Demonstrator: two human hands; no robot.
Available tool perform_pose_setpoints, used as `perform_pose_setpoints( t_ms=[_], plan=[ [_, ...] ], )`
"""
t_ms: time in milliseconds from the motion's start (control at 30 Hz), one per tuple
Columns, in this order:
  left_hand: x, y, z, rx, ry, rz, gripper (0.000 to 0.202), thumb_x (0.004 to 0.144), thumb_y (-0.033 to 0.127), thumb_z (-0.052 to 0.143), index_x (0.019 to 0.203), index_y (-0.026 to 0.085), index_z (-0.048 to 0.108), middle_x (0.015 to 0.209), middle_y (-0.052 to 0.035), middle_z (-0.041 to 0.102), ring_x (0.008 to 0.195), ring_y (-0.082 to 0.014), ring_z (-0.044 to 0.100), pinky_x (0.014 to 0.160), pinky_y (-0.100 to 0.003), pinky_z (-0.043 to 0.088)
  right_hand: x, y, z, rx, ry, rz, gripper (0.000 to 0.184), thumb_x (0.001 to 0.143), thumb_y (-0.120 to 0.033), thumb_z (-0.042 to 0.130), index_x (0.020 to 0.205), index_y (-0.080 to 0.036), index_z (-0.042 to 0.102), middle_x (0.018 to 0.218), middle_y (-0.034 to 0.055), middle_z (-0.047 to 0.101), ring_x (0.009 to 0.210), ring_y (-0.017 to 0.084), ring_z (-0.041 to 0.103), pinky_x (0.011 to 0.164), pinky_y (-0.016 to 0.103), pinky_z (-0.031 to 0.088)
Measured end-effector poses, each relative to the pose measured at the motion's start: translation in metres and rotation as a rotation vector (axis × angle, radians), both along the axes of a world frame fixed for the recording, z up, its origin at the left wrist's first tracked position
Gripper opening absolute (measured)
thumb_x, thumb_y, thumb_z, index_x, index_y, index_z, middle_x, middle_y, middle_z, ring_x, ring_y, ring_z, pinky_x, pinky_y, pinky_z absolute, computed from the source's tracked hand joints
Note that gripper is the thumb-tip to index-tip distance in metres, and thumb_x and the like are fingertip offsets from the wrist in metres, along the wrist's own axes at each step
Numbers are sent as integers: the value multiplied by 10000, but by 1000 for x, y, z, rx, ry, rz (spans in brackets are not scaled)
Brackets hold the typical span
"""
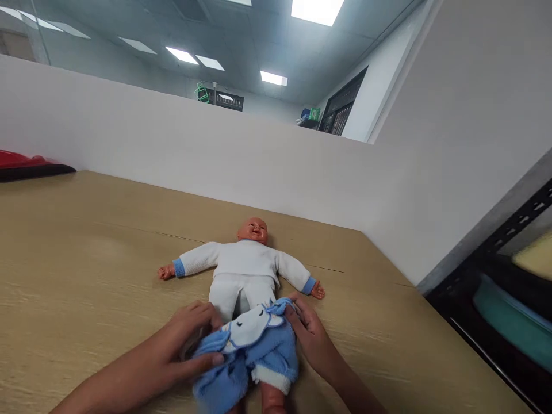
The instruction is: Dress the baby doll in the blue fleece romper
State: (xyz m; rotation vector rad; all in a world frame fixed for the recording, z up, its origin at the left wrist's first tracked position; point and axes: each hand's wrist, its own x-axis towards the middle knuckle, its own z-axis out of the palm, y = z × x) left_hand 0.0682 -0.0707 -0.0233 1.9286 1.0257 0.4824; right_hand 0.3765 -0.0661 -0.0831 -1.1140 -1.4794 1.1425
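Note:
A baby doll (246, 256) lies on its back on the wooden table (107, 276), head away from me and arms spread. It wears a white top with blue cuffs. Blue fluffy pants (271, 351) with a white animal face and white cuffs are around its lower legs, bunched below the white thighs. My left hand (181, 345) grips the left edge of the pants, thumb in front and fingers behind. On the other side, my right hand (308, 330) pinches the upper right edge of the pants. One bare leg shows below the right cuff.
A white partition wall (194, 149) rises behind the table, and another wall (457, 132) stands at the right. A red and black object (34, 165) rests at the far left. A black metal rack (487, 259) with teal and yellow items is at the right.

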Motion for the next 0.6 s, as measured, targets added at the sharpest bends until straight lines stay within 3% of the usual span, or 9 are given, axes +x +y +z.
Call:
perform_pose_setpoints(
  t_ms=[200, 267, 467, 600],
  plan=[
    [-1, 27, -12, -200, -181, 282, 819, 860, 799, 645, 1486, 274, 586, 1525, -75, 613, 1459, -387, 487, 1192, -456, 453, -3, 37, 8, 92, -102, 2, 426, 1000, -645, 553, 954, -223, 586, 854, -20, 481, 841, 175, 466, 801, 278, 409],
    [3, 43, -15, -218, -223, 297, 863, 862, 829, 613, 1511, 261, 567, 1563, -72, 582, 1488, -374, 468, 1229, -465, 414, -3, 56, 7, 97, -113, -27, 489, 985, -703, 513, 938, -222, 590, 843, -13, 483, 821, 185, 468, 777, 293, 418],
    [11, 95, -35, 100, -228, 353, 852, 873, 836, 564, 1366, 151, 682, 1515, -140, 621, 1442, -400, 500, 1294, -507, 276, -4, 103, 2, 178, -206, -96, 553, 974, -731, 486, 812, -210, 575, 785, -4, 514, 795, 201, 479, 768, 320, 410],
    [10, 117, -31, 83, -264, 330, 704, 940, 748, 556, 1350, 192, 689, 1519, -104, 623, 1470, -383, 471, 1283, -450, 286, 0, 112, 12, 194, -222, -15, 503, 944, -711, 572, 882, -212, 586, 785, -22, 492, 747, 179, 460, 713, 297, 381]
  ],
)
